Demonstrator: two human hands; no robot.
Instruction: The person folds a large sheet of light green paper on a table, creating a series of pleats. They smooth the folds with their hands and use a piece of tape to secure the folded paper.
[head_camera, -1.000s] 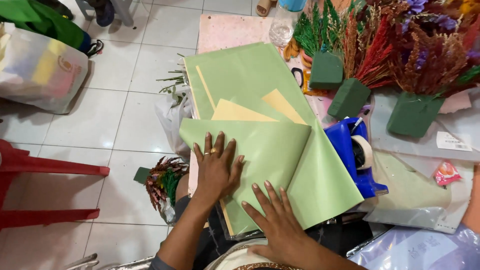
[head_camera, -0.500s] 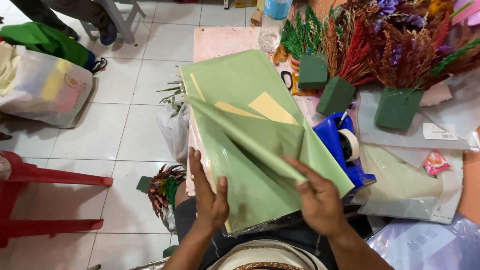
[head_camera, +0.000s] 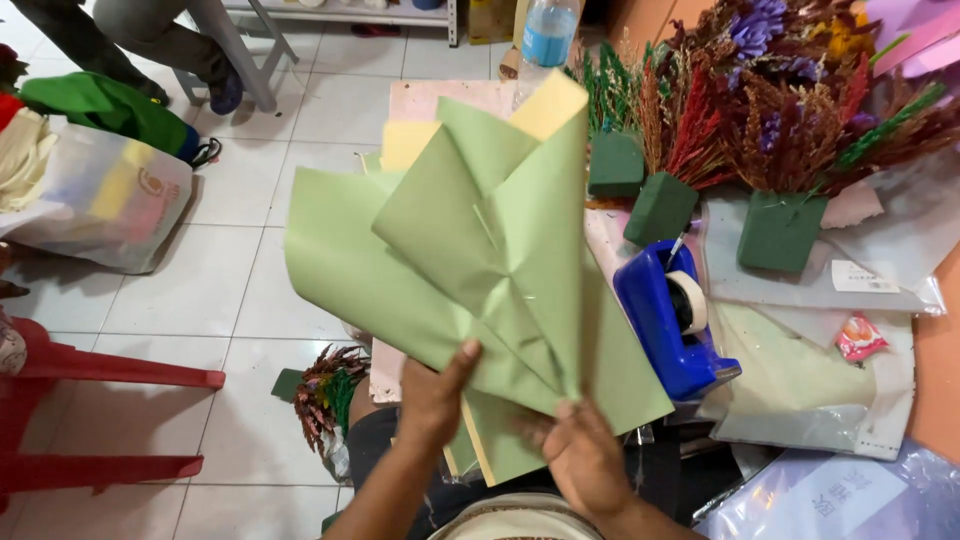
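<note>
Overhead view of a white tiled floor (head_camera: 150, 310) with a red plastic chair (head_camera: 90, 420) at left and a plastic bag (head_camera: 110, 200) beyond it. Foam blocks holding dried flowers (head_camera: 780, 120) and a blue tape dispenser (head_camera: 665, 315) lie at right. The left hand (head_camera: 435, 395) and right hand (head_camera: 580, 455) each grasp the lower edge of folded green wrapping paper (head_camera: 480, 250), raised above the lap. The paper hides whatever lies beneath it; both forearms are cut off at the frame's bottom.
</note>
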